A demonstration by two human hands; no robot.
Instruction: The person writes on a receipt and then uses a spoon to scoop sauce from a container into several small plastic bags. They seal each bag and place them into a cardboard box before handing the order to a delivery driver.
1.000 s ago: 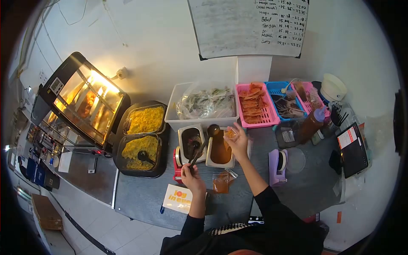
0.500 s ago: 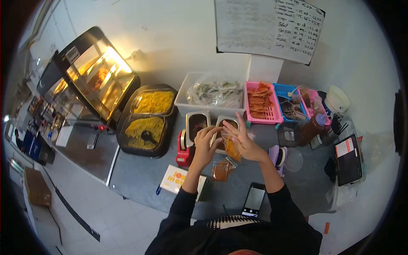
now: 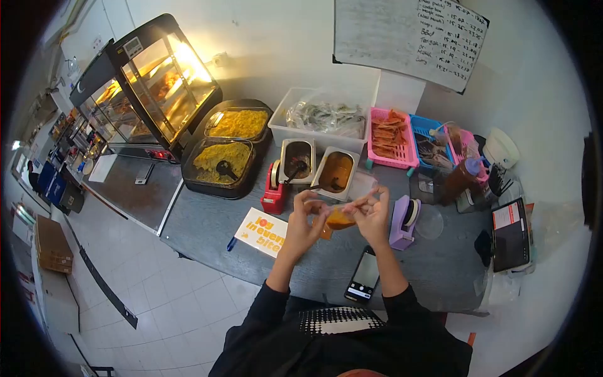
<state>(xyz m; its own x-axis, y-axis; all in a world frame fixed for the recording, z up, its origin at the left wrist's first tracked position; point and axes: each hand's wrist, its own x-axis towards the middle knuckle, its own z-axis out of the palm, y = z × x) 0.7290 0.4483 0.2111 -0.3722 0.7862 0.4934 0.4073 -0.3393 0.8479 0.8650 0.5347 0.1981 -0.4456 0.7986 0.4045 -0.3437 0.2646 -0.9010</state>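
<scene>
A small clear plastic bag of orange sauce (image 3: 340, 218) hangs between my hands in front of the metal pans. My left hand (image 3: 304, 225) pinches one side of its top, and my right hand (image 3: 372, 217) pinches the other. Below the bag, a second sauce bag (image 3: 326, 233) lies on the counter, mostly covered by my left hand. Just beyond my hands stand a metal pan of orange sauce (image 3: 337, 171) with a ladle and a metal pan of dark sauce (image 3: 298, 164) with a black ladle.
A red tape dispenser (image 3: 272, 196) stands left, a purple tape dispenser (image 3: 402, 226) right. A printed box (image 3: 262, 231) and a phone (image 3: 362, 276) lie nearer me. Behind are yellow rice trays (image 3: 220, 160), a clear bin (image 3: 326, 132) and a pink basket (image 3: 392, 141); a tablet (image 3: 510, 235) stands right.
Both hands have come nearer my body and lower, bringing the sauce bag along. My right fingers, spread before, now pinch the bag's top. The view has shifted slightly.
</scene>
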